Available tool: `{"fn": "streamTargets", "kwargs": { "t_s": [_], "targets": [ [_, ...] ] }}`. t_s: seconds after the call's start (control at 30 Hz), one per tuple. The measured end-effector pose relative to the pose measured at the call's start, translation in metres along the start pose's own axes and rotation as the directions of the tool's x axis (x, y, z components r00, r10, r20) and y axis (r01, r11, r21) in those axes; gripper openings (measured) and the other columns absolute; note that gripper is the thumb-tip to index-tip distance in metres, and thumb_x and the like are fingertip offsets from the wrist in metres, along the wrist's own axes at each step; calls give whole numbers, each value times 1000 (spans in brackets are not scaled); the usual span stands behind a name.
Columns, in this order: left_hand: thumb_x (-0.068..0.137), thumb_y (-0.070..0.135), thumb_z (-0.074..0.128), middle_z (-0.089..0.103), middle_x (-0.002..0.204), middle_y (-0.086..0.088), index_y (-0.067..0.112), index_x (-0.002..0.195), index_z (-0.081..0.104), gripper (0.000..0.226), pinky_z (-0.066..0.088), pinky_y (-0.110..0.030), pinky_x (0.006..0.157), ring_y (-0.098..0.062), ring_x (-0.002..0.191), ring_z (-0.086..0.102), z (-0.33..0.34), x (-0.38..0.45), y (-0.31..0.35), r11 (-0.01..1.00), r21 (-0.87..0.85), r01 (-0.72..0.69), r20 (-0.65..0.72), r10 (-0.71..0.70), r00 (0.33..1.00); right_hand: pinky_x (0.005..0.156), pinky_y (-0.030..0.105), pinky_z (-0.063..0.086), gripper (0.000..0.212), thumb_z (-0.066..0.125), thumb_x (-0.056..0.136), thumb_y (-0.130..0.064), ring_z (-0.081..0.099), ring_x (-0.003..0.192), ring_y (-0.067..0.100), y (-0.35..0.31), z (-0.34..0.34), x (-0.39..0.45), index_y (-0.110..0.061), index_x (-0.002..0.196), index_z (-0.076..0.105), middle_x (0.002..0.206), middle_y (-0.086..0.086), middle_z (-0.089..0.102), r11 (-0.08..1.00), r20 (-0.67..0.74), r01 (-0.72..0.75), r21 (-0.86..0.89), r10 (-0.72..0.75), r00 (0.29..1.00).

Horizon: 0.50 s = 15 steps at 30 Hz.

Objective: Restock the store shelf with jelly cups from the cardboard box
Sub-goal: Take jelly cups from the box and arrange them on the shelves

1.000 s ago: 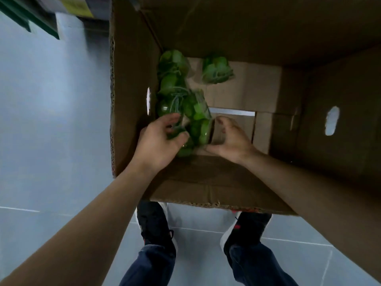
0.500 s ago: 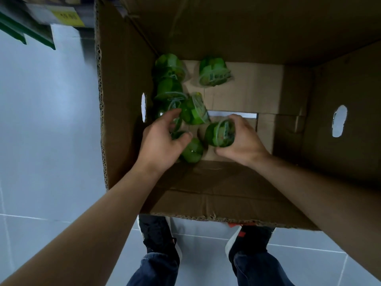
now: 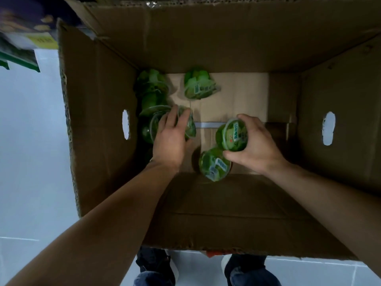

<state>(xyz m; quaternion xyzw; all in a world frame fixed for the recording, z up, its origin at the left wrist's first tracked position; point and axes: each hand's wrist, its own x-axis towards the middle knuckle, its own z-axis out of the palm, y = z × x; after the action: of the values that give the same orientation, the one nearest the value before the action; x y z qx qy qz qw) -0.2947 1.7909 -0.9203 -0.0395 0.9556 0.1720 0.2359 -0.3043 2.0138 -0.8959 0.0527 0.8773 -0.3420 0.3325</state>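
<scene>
Since a second ago the right hand [image 3: 254, 144] has lifted one jelly cup [image 3: 234, 135] away from the cluster and drawn it toward the middle of the cardboard box [image 3: 99, 124], while the left hand [image 3: 171, 137] has shifted further up into the pile along the left wall.

That box is big, open-topped, with an oval handle hole [image 3: 126, 124] in the left wall and another [image 3: 328, 128] in the right; its floor is bare brown card over most of the right half. Down past its near edge a pair of dark shoes [image 3: 154, 263] stand on the pale tiled floor [image 3: 31, 162].

Several green jelly cups [image 3: 151, 93] lie heaped against the left wall, from the far left corner forward. One separate cup [image 3: 199, 84] sits alone near the far wall. Another cup [image 3: 214, 165] lies tipped on the box floor, just beside and below the right hand.

Right hand: fingers and thumb curled around its cup, label facing up (the print is too blurred to read). Left hand: fingers spread down over a cup [image 3: 188, 124] in the heap, touching it; I cannot tell whether they have actually closed on it.
</scene>
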Motion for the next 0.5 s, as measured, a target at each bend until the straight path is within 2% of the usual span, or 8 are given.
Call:
{"fn": "streamTargets", "kwargs": {
  "t_s": [0.13, 0.3, 0.43, 0.5],
  "targets": [
    [82, 20, 79, 36, 157, -11, 20, 149, 42, 76, 34, -44, 116, -33, 141, 36, -5, 3, -5, 995, -98, 1, -49, -6, 999, 111, 32, 37, 103, 89, 63, -34, 41, 131, 17, -3, -4, -5, -22, 149, 33, 142, -1, 40, 1000, -27, -2, 8, 2, 1000],
    [76, 20, 84, 47, 150, -7, 12, 144, 49, 77, 25, -23, 117, -18, 140, 40, -39, -19, 7, 922, -384, 48, -48, -72, 996, 109, 25, 33, 104, 88, 65, -33, 39, 133, 19, -23, -22, -32, -20, 150, 31, 144, 1, 39, 1000, -47, -23, -11, 22, 999],
    [71, 29, 88, 58, 140, -6, 11, 141, 54, 80, 38, -30, 114, -14, 131, 51, -98, -59, 23, 891, -454, 20, -75, -60, 995, 106, 23, 29, 102, 87, 67, -32, 37, 135, 20, -59, -51, -78, -21, 151, 30, 144, 2, 38, 998, -75, -60, -20, 59, 995],
    [70, 33, 88, 61, 136, -3, 13, 140, 55, 80, 41, -24, 110, -10, 125, 56, -137, -85, 34, 875, -484, 23, -71, -65, 995, 107, 25, 31, 101, 86, 66, -33, 39, 134, 21, -87, -72, -110, -21, 150, 32, 142, 3, 40, 998, -98, -65, -26, 62, 993]
  ]
}}
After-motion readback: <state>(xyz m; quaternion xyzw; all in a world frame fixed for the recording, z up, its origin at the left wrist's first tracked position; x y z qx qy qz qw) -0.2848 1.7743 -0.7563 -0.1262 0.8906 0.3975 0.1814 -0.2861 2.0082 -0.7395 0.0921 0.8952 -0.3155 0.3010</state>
